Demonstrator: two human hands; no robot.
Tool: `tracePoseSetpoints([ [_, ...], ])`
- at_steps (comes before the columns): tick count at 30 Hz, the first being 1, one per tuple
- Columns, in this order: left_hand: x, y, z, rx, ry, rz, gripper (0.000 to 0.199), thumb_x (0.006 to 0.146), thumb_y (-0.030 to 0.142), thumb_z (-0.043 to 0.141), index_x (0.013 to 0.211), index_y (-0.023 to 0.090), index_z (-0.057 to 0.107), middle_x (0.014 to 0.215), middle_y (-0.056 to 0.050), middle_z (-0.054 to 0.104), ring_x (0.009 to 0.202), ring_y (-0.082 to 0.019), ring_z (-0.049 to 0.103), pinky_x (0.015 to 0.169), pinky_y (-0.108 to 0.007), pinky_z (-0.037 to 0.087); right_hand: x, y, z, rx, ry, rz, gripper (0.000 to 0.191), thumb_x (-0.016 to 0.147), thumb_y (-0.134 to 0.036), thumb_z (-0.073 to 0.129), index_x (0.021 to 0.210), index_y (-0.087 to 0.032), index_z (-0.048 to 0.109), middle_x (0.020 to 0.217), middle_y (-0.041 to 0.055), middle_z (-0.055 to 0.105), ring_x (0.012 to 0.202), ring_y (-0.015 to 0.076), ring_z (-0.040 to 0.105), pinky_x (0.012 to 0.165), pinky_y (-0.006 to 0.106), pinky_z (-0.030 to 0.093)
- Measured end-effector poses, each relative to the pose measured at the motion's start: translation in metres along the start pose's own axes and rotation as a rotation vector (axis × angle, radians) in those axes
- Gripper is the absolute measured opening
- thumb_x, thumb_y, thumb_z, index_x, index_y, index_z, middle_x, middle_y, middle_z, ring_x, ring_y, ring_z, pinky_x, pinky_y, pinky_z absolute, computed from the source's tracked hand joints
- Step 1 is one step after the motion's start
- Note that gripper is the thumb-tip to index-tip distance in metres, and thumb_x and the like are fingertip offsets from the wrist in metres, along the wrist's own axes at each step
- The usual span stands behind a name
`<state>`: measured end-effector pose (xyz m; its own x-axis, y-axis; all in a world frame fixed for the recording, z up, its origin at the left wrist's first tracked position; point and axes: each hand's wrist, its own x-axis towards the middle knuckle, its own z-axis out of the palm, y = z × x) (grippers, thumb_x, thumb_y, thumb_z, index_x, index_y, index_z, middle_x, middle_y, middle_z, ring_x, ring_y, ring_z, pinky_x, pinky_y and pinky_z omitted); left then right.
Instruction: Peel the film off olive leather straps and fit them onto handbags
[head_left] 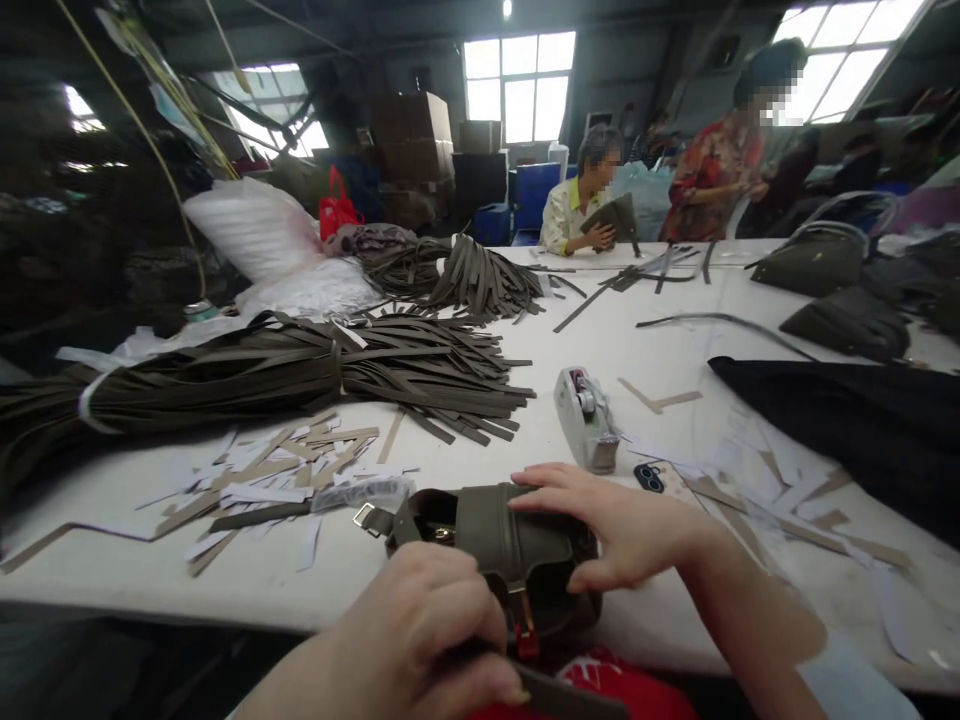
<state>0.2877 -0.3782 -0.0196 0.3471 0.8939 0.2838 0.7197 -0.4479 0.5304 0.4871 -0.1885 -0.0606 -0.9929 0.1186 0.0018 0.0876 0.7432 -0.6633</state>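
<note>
A dark olive handbag point(487, 530) sits at the table's near edge, with a gold zipper pull point(442, 535) in its opening and a buckled strap end point(375, 520) sticking out to the left. A red tag or clip point(525, 640) hangs at its front. My right hand point(600, 520) spans the bag's right end, fingers over the top and thumb against the front. In front of the bag, my left hand point(427, 630) is closed on a dark strap point(562, 692) that runs right, low in view; part of the strap is hidden by the hand.
Bundles of dark strips point(420, 370) lie behind left, with paper and tan scraps point(292, 470) nearby. A tape dispenser point(589, 420) and a phone point(664, 480) lie beyond my right hand. Black fabric point(847, 410) covers the right side. Two people point(566, 215) work across the table.
</note>
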Motion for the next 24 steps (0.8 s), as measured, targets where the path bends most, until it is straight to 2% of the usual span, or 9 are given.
tracePoseSetpoints([
  [2, -0.002, 0.002, 0.0, -0.022, -0.13, -0.032, 0.013, 0.087, 0.033, 0.065, 0.085, 0.024, 0.057, 0.081, 0.004, 0.066, 0.079, -0.012, 0.061, 0.076, -0.021, 0.045, 0.005, 0.0, 0.006, -0.049, 0.027, 0.046, 0.087, 0.061, -0.032, 0.083, 0.14, -0.02, 0.048, 0.15, 0.0139, 0.038, 0.14, 0.0307, 0.031, 0.115, 0.045, 0.028],
  [4, 0.0, 0.002, 0.002, -0.021, -0.176, -0.104, 0.011, 0.089, 0.031, 0.063, 0.087, 0.024, 0.055, 0.085, 0.003, 0.065, 0.08, -0.012, 0.059, 0.077, -0.021, 0.045, 0.011, -0.003, 0.011, -0.08, 0.083, 0.061, 0.08, 0.065, -0.032, 0.08, 0.138, -0.019, 0.05, 0.144, 0.0138, 0.046, 0.134, 0.029, 0.039, 0.113, 0.043, 0.031],
  [9, 0.0, -0.001, -0.005, 0.036, -0.18, -0.246, 0.004, 0.09, 0.026, 0.055, 0.089, 0.023, 0.053, 0.089, 0.002, 0.065, 0.08, -0.012, 0.059, 0.073, -0.022, 0.044, 0.023, -0.002, 0.007, -0.146, 0.198, 0.088, 0.047, 0.087, -0.033, 0.059, 0.132, -0.018, 0.055, 0.126, 0.0107, 0.063, 0.116, 0.0252, 0.057, 0.102, 0.039, 0.042],
  [11, -0.003, -0.004, -0.014, 0.067, -0.175, -0.269, 0.009, 0.09, 0.03, 0.055, 0.084, 0.023, 0.054, 0.081, 0.003, 0.065, 0.072, -0.012, 0.058, 0.066, -0.02, 0.043, 0.028, 0.005, 0.004, -0.139, 0.259, 0.134, 0.037, 0.095, -0.032, 0.047, 0.128, -0.02, 0.057, 0.121, 0.0088, 0.066, 0.11, 0.024, 0.061, 0.096, 0.038, 0.045],
  [14, 0.001, -0.012, -0.026, 0.066, -0.133, -0.338, 0.018, 0.091, 0.035, 0.051, 0.08, 0.022, 0.057, 0.066, 0.004, 0.062, 0.059, -0.011, 0.055, 0.056, -0.02, 0.039, 0.039, 0.021, 0.0, -0.081, 0.386, 0.199, 0.033, 0.098, -0.035, 0.041, 0.116, -0.019, 0.064, 0.111, 0.0074, 0.07, 0.1, 0.0224, 0.065, 0.088, 0.034, 0.046],
  [16, 0.015, -0.018, -0.025, 0.006, -0.182, -0.414, 0.021, 0.093, 0.037, 0.048, 0.089, 0.022, 0.063, 0.06, 0.005, 0.062, 0.054, -0.01, 0.054, 0.054, -0.019, 0.038, 0.051, 0.034, -0.001, -0.017, 0.475, 0.279, 0.035, 0.098, -0.041, 0.042, 0.101, -0.018, 0.069, 0.097, 0.0066, 0.072, 0.09, 0.0207, 0.066, 0.08, 0.031, 0.047],
  [19, 0.046, -0.026, -0.01, -0.073, -0.267, -0.52, 0.028, 0.094, 0.038, 0.045, 0.096, 0.023, 0.069, 0.057, 0.004, 0.063, 0.053, -0.01, 0.056, 0.056, -0.019, 0.039, 0.068, 0.054, 0.003, 0.069, 0.56, 0.459, 0.037, 0.096, -0.044, 0.045, 0.086, -0.016, 0.068, 0.08, 0.0063, 0.07, 0.077, 0.0189, 0.065, 0.07, 0.028, 0.046],
  [22, 0.073, -0.03, 0.006, -0.078, -0.307, -0.558, 0.032, 0.093, 0.039, 0.046, 0.086, 0.021, 0.072, 0.056, 0.003, 0.064, 0.054, -0.011, 0.057, 0.057, -0.02, 0.039, 0.071, 0.069, 0.013, 0.085, 0.585, 0.553, 0.029, 0.094, -0.039, 0.05, 0.089, -0.014, 0.065, 0.076, 0.0079, 0.069, 0.072, 0.02, 0.064, 0.068, 0.03, 0.046],
  [24, 0.084, -0.032, 0.011, -0.041, -0.33, -0.545, 0.031, 0.092, 0.039, 0.047, 0.084, 0.022, 0.072, 0.056, 0.002, 0.065, 0.054, -0.012, 0.058, 0.056, -0.021, 0.038, 0.061, 0.073, 0.02, 0.061, 0.628, 0.562, 0.025, 0.091, -0.033, 0.055, 0.103, -0.013, 0.063, 0.086, 0.0106, 0.07, 0.08, 0.0221, 0.065, 0.074, 0.033, 0.047],
])
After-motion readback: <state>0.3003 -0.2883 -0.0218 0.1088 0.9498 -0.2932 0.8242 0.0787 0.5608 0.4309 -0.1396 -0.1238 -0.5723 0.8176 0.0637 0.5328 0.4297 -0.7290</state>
